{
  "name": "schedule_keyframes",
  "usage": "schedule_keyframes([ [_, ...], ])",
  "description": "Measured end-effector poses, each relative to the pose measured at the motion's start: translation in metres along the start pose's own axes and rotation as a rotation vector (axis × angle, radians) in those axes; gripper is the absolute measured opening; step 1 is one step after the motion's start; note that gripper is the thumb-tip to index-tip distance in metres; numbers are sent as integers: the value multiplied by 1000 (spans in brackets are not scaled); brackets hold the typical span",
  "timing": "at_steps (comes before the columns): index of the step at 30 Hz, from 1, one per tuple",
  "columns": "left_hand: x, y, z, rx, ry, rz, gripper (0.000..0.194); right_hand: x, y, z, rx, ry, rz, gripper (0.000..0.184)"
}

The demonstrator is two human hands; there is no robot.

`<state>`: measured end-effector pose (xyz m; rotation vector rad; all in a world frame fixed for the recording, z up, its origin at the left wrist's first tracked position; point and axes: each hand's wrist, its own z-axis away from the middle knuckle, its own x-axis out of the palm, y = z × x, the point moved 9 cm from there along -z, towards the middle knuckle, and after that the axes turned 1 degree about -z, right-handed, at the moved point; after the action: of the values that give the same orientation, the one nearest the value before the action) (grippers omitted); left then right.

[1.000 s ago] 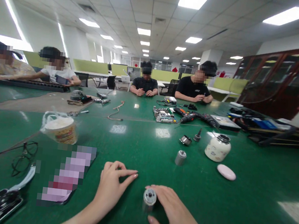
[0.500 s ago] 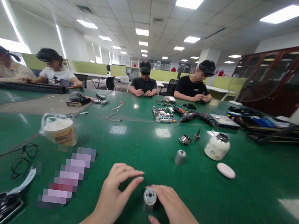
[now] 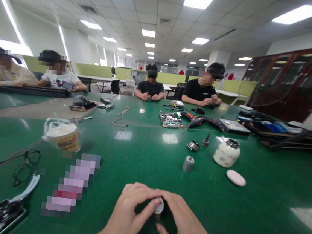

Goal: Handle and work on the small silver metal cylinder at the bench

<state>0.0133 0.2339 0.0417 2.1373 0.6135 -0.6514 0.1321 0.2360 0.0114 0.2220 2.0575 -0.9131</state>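
A small silver metal cylinder, looking like a motor can (image 3: pixel 159 208), stands upright on the green table between my hands. My right hand (image 3: pixel 180 220) curves around its right side, fingers behind and thumb near its lower front. Over its top, my left hand (image 3: pixel 129 210) has thumb and forefinger pinched together at the end face. Whatever sits in that pinch is too small and covered to make out. Part of the top face is hidden by the left thumb. A second silver cylinder (image 3: pixel 188 164) stands farther off, with a metal ring-shaped part (image 3: pixel 193 146) and a small gear shaft (image 3: pixel 206 140) behind it.
A cream jar (image 3: pixel 227 154) and its pink lid (image 3: pixel 236 178) are at right. Leftward are a bagged tub (image 3: pixel 64 135), glasses (image 3: pixel 26 165) and a black tray (image 3: pixel 4 216). A circuit board (image 3: pixel 171 119) and power drills (image 3: pixel 196 122) lie beyond. Several people sit across the table.
My left hand has moved right, bringing its pinched fingertips from beside the cylinder onto its top. My right hand has stayed around the cylinder almost unmoved.
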Motion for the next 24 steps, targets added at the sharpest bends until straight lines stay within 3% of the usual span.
schedule_keyframes([
  [6, 1, 3, 1, 17, 8, 31, 16, -13, 3, 5, -18, 157, 13, 61],
  [14, 10, -2, 10, 87, -4, 56, 24, -14, -23, 4, -250, 116, 112, 62],
  [18, 11, -7, 14, 100, 26, 17, 35, -17, -28, 6, -295, 148, 127, 57],
  [24, 14, -9, 15, 99, 12, -29, 35, -17, -28, 5, -289, 126, 89, 55],
])
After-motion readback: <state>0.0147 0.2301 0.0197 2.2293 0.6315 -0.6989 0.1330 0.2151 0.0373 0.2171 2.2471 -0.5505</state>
